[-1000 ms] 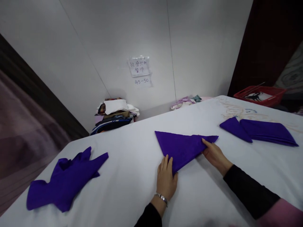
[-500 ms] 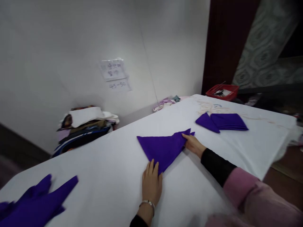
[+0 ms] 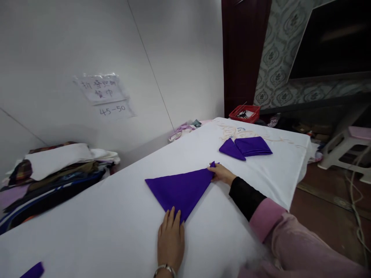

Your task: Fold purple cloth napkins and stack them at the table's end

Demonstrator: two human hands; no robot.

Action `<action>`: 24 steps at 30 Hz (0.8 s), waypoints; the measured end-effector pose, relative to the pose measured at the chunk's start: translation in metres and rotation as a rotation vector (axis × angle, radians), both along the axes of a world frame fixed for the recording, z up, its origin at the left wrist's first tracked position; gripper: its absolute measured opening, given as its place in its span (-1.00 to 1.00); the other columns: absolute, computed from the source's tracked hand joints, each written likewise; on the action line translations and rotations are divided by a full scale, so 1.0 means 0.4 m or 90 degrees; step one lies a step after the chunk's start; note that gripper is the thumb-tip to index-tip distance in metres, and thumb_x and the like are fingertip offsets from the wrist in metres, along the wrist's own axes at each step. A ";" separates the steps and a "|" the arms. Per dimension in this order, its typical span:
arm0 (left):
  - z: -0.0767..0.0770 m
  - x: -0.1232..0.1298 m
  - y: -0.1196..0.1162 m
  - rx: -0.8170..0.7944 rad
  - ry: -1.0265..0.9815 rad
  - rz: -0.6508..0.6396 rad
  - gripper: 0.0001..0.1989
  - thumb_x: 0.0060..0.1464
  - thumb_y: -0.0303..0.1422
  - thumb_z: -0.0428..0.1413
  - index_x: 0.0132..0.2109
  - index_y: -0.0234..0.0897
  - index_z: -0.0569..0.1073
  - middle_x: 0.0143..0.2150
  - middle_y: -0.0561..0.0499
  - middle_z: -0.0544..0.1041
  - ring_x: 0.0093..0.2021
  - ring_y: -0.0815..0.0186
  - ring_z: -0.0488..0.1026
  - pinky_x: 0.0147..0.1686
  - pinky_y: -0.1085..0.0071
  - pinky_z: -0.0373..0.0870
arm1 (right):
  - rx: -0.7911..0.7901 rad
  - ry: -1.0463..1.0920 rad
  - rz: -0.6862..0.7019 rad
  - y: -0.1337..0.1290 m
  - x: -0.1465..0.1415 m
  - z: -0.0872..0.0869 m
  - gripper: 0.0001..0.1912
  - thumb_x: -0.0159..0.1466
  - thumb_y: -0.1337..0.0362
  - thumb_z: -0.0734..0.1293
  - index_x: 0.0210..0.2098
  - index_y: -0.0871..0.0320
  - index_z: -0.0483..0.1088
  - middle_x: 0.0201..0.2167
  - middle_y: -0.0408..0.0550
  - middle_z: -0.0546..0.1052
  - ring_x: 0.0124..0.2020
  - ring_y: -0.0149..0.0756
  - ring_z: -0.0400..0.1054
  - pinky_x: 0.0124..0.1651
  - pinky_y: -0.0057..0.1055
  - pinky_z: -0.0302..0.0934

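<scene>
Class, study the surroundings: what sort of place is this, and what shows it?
Possibly a home or small workroom, given the wall-mounted screen on patterned wallpaper, the pink-topped stool and the pile of fabrics beside the table.

A white-clothed tabletop [image 3: 116, 216], embroidered toward its far end; on it, a purple cloth triangle [image 3: 181, 191]; beyond, a smaller folded purple triangle [image 3: 232, 149] beside a folded purple rectangle [image 3: 253, 146]; at the lower left edge, a corner of purple fabric [image 3: 34, 270].
</scene>
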State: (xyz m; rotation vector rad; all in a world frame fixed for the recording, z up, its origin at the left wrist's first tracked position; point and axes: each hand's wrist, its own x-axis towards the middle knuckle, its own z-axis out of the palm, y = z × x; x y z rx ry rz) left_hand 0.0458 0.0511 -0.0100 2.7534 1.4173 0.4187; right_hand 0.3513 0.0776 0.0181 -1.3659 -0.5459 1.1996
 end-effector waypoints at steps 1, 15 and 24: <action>-0.002 0.000 0.000 0.004 0.002 0.000 -0.58 0.17 -0.36 -0.17 0.12 -0.32 0.35 0.22 -0.12 0.27 0.24 0.13 0.12 0.11 0.14 0.22 | -0.005 -0.023 0.013 -0.006 0.012 0.001 -0.71 0.10 0.31 0.38 -0.19 0.21 0.31 -0.55 -0.10 0.47 -0.56 -0.26 0.42 -0.55 -0.37 0.33; -0.010 0.018 0.003 0.071 0.000 -0.012 -0.60 0.17 -0.40 -0.16 0.10 -0.29 0.36 0.19 -0.09 0.32 0.22 0.16 0.16 0.07 0.18 0.27 | 0.060 -0.321 -0.085 0.015 0.079 -0.022 -0.47 0.14 0.46 0.27 0.12 0.27 0.21 -0.62 -0.27 0.34 -0.60 -0.44 0.34 -0.58 -0.55 0.16; -0.010 0.023 0.000 0.039 0.038 -0.012 -0.59 0.16 -0.41 -0.16 0.10 -0.31 0.36 0.16 -0.07 0.36 0.21 0.14 0.18 0.06 0.15 0.28 | 0.036 -0.526 -0.141 0.027 0.131 -0.098 -0.47 0.02 0.44 0.25 0.02 0.21 0.36 -0.38 -0.12 0.49 -0.48 -0.40 0.34 -0.33 -0.42 0.25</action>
